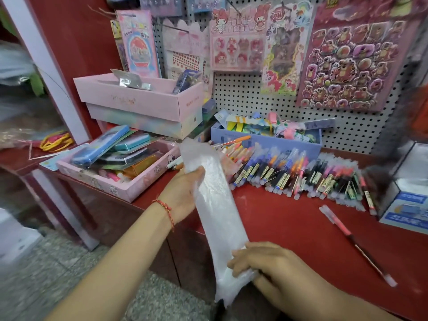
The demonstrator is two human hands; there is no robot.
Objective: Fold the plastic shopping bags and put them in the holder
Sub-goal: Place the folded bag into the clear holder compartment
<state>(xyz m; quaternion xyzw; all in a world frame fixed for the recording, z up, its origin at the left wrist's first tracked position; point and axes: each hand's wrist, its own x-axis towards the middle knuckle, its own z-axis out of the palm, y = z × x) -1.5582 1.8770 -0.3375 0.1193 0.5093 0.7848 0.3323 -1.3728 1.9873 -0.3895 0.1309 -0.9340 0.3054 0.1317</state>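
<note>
A translucent white plastic bag (216, 205), folded into a long narrow strip, stretches from the pens down past the red counter's front edge. My left hand (183, 193) grips the strip near its upper part, thumb over the front and fingers behind. My right hand (257, 262) grips the lower part, fingers curled over the plastic. The bottom end hangs loose below my right hand. No holder is plainly visible.
A red counter (289, 223) carries a long row of pens (301, 174), two loose pens (354, 242), a pink tray of stationery (120, 165), stacked pink boxes (141, 105), a blue box (266, 140) and a carton (407, 205). Sticker sheets hang on the pegboard (254, 98).
</note>
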